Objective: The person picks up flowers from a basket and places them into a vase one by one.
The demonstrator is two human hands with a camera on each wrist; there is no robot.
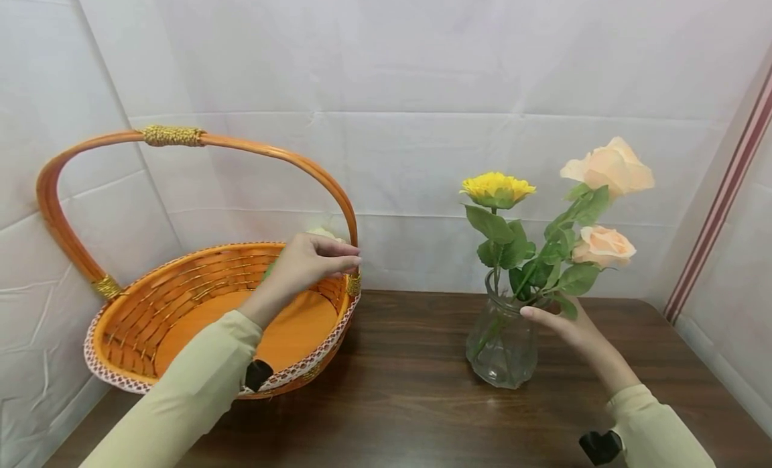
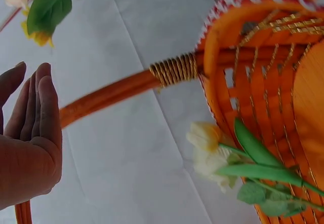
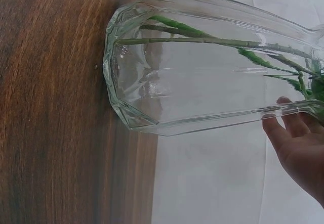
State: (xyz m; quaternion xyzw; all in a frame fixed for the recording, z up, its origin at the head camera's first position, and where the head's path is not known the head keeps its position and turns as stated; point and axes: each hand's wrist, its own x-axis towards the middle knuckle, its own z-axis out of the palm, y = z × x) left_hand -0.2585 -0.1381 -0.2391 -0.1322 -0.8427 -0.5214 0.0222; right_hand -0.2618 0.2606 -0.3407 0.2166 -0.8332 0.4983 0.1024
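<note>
My left hand (image 1: 307,263) is over the right side of an orange woven basket (image 1: 175,320), fingers extended and holding nothing. In the left wrist view its thumb stands apart from the straight fingers (image 2: 48,102). White flowers, one of them a tulip (image 2: 205,135), lean at the basket's rim with their green stems inside; in the head view the left hand largely hides them. My right hand (image 1: 575,330) grips the neck of a clear glass vase (image 1: 503,354), thumb in front and fingers (image 3: 283,125) behind. The vase holds a yellow flower (image 1: 497,188) and two peach roses (image 1: 603,245).
The basket's tall arched handle (image 1: 271,153) rises behind the left hand. Both basket and vase stand on a dark wooden table (image 1: 416,414). White sheeting (image 1: 422,159) hangs behind and at the sides, with a red-striped edge at the right.
</note>
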